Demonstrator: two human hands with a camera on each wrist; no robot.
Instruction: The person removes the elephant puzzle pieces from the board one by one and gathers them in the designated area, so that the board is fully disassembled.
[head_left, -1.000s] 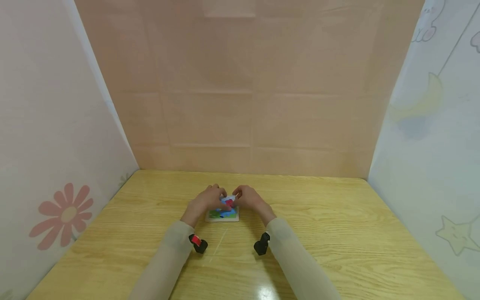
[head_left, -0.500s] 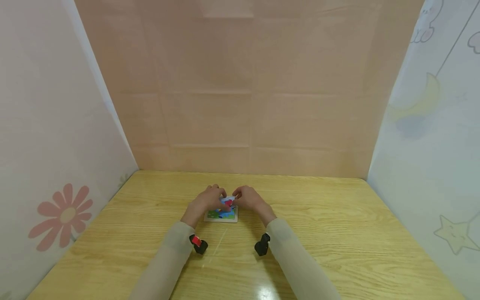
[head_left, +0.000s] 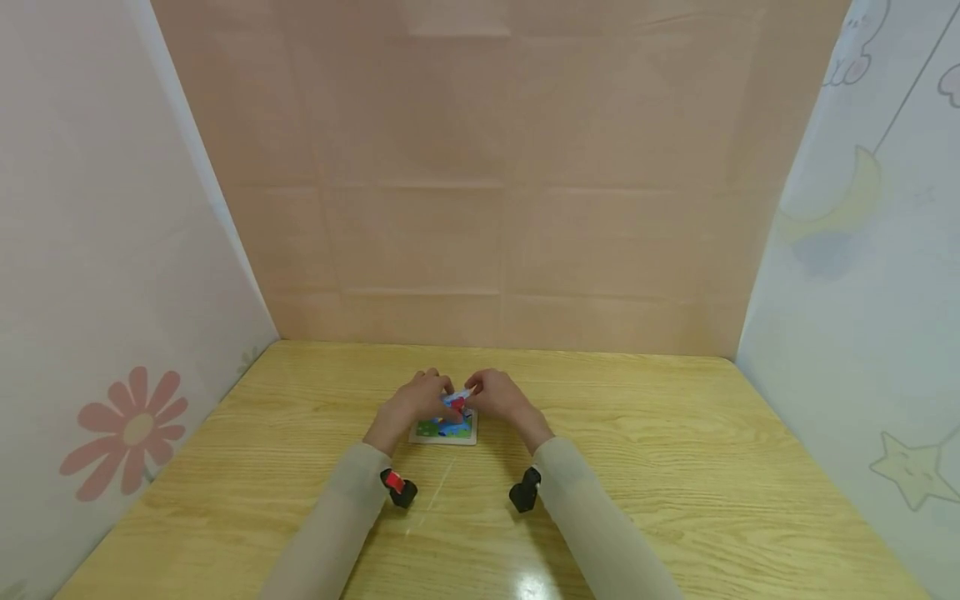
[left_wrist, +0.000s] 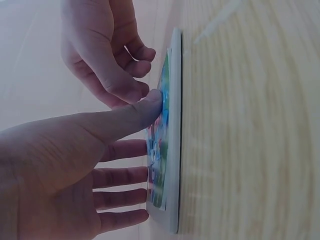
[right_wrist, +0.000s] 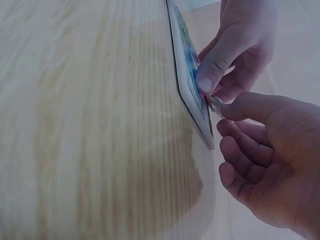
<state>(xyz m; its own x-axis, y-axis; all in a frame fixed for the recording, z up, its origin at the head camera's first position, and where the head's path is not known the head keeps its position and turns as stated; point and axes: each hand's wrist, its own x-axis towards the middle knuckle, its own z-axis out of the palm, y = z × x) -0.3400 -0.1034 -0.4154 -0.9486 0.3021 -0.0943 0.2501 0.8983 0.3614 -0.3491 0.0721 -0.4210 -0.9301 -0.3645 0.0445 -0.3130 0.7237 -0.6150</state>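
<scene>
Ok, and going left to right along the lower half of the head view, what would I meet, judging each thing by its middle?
Flower, left hand, picture board, right hand, star.

I see the picture board (head_left: pixel 442 442) lying flat and face up on the worktop (head_left: pixel 637 483), a pale rim around patches of green and blue, with red toward the far side. A left-hand (head_left: pixel 418 397) thumb rests on its face. At its far right part I make out a thin piece (right_wrist: pixel 216 105), tilted, pinched by the right hand (head_left: pixel 501 395); its print is too small to read.
</scene>
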